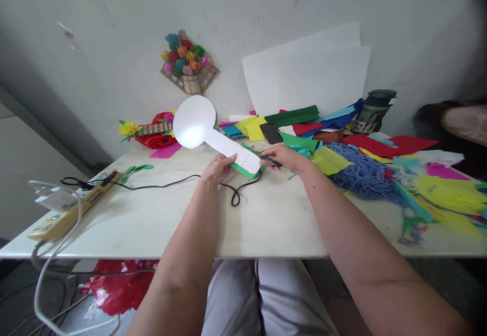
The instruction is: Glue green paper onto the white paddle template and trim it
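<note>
A white flat cut-out [195, 122] with a round head and a long straight handle is held above the table, its handle slanting toward me. Small dark dots mark its head and the handle's end. Green sheet material [243, 170] shows under the handle's edges. My left hand [218, 168] grips the handle's near side, thumb on top. At the handle's far side, my right hand [283, 157] is closed on a slim black tool that looks like scissors [272, 161]; its tip is hard to make out. A thin black cord [236, 196] loops on the table below.
A power strip [76, 209] with a white plug lies left. Paper flowers [129, 128] sit behind it. Coloured sheets [292, 116], a phone [271, 133], blue yarn [361, 173] and a dark bottle [375, 112] crowd the back and right. White boards [308, 74] lean on the wall.
</note>
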Available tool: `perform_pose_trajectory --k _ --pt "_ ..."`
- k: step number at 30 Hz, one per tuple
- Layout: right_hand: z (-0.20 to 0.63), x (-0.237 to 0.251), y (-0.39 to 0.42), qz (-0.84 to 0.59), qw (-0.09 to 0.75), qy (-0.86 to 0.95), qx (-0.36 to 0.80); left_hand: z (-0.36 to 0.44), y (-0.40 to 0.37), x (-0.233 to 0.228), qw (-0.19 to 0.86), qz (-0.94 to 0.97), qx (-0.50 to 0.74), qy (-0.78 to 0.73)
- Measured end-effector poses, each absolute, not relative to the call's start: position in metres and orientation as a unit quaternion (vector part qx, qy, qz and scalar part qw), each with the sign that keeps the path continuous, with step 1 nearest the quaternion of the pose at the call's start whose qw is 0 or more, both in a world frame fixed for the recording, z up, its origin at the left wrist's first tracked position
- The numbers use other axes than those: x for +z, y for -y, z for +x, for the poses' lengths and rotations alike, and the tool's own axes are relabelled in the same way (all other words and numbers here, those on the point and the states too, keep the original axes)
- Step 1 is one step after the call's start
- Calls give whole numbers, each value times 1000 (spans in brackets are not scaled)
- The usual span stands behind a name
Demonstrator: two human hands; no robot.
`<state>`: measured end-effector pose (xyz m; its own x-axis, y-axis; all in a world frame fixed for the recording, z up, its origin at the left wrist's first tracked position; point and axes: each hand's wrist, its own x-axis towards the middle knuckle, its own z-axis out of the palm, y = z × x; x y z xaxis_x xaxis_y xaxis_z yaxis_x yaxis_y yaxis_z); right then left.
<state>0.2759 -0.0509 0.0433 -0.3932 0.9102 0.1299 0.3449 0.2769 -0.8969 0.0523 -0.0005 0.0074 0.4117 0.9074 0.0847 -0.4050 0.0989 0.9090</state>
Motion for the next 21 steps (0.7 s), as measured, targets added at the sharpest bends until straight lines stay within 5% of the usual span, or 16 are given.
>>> perform_pose_trajectory --k 21 --pt "267 43 52 -435 371 714 404 52 1 7 706 457 477 -255"
